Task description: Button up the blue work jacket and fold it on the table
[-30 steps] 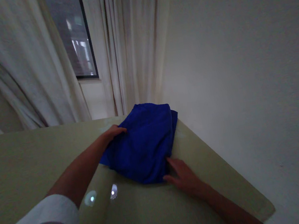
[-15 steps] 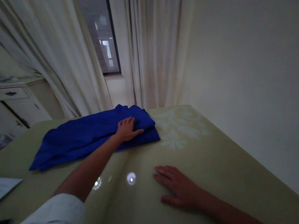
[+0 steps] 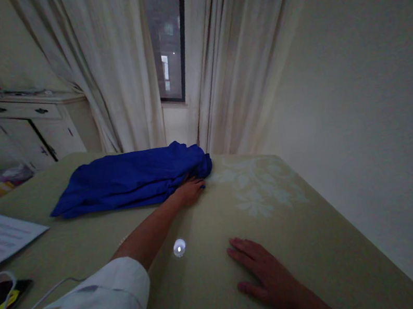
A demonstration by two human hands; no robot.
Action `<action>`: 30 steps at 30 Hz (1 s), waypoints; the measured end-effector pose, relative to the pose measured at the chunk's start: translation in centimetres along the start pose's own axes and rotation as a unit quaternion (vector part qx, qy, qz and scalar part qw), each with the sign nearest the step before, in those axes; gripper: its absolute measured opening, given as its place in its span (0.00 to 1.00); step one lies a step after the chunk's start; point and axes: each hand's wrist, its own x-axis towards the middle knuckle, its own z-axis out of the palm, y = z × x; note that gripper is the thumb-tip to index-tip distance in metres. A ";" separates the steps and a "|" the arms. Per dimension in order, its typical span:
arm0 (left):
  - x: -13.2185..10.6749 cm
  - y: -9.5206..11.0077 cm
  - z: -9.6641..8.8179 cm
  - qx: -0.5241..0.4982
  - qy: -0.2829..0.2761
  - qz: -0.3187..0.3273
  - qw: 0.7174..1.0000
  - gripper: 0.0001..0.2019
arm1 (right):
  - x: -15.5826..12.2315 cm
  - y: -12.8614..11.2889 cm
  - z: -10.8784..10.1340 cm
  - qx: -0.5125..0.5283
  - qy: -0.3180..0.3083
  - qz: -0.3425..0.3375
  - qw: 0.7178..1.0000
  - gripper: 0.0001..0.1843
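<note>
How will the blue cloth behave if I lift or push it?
The blue cloth will probably sag, as soft creases run along it. It looks bunched by the left hand, so it may unfold there. Pushed, it might slide, since the tabletop looks glossy.

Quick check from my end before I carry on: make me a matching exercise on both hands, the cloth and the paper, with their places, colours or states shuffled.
Things:
1. Left hand
2. Cloth
3. Paper
4. Right hand

Places, colours or states:
A. White with printing, at the left of the view
B. Fingers spread, apart from the cloth
C. At the cloth's right end, touching it
D. Blue, lying in folds toward the far side of the table

Pairs: 1-C, 2-D, 3-A, 4-B
</note>
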 end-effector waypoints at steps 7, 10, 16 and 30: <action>-4.1 -7.0 -4.8 0.083 -0.028 -0.090 0.992 0.24 | 0.0 0.0 0.2 0.006 0.017 -0.014 1.000 0.40; -6.8 -9.1 -7.2 0.103 -0.025 -0.165 0.981 0.24 | 0.1 0.2 0.3 0.012 0.022 -0.011 1.000 0.40; -7.0 -7.8 -11.2 0.144 -0.052 -0.252 0.955 0.25 | 0.5 -0.1 -0.2 0.032 0.035 -0.008 0.999 0.41; -7.1 -6.7 -17.4 0.117 0.165 -0.468 0.860 0.21 | 0.8 -1.6 -1.6 0.044 0.047 0.002 0.998 0.42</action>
